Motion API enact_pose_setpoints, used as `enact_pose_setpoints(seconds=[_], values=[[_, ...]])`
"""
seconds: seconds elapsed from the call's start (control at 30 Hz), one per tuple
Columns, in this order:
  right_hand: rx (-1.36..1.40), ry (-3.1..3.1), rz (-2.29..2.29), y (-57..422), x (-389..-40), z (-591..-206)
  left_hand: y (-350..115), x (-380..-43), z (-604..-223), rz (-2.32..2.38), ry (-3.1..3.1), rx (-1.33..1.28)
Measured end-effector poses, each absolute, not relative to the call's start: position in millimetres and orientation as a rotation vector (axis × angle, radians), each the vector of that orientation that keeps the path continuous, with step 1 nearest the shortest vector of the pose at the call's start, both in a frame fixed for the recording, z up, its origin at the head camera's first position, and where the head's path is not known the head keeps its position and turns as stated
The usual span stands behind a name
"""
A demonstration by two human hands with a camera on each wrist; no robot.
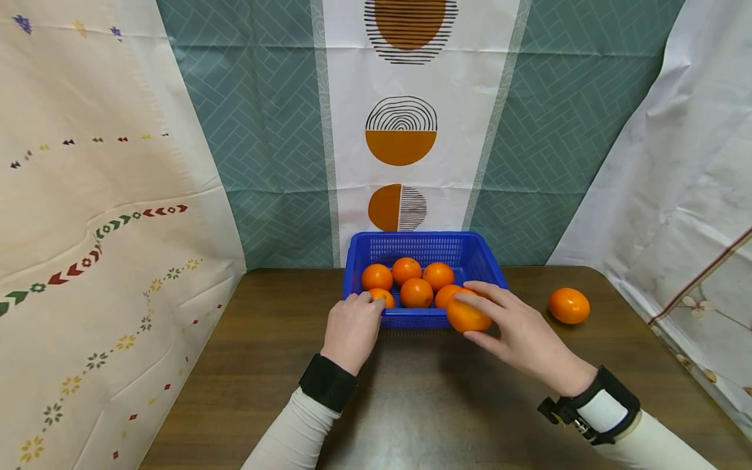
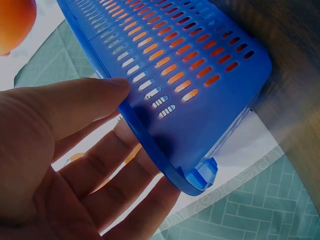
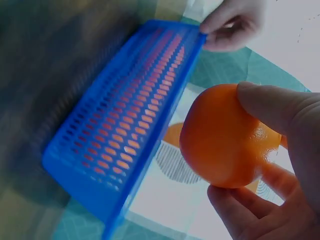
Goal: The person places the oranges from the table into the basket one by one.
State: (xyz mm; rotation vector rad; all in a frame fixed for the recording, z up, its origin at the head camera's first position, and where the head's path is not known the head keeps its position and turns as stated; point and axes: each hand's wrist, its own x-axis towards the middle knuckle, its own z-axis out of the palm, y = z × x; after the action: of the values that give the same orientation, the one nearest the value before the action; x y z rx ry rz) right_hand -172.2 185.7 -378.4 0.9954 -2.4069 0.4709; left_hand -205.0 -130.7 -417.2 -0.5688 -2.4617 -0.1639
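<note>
A blue perforated plastic basket [image 1: 416,320] stands at the back of the table with several oranges [image 1: 416,293] in it. My left hand [image 1: 355,331] grips its near rim at the left; in the left wrist view the thumb [image 2: 95,102] lies on the outer side and the fingers go over inside. My right hand [image 1: 519,333] holds an orange [image 3: 225,137] between thumb and fingers. In the head view this orange appears over the basket's near right corner; the right wrist view shows it apart from the basket wall [image 3: 115,130].
One more orange [image 1: 568,305] lies on the brown wooden table [image 1: 264,391], to the right of the basket. Patterned cloths hang behind the table [image 1: 282,130] and along both sides.
</note>
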Motion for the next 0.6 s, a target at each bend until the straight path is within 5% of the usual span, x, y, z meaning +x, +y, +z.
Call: enact_pose_setpoints(seconds=[0.6], values=[[0.992,-2.501,0.39,192,-209,-359,-132,-205,-418,-0.156,-2.443,-0.577]])
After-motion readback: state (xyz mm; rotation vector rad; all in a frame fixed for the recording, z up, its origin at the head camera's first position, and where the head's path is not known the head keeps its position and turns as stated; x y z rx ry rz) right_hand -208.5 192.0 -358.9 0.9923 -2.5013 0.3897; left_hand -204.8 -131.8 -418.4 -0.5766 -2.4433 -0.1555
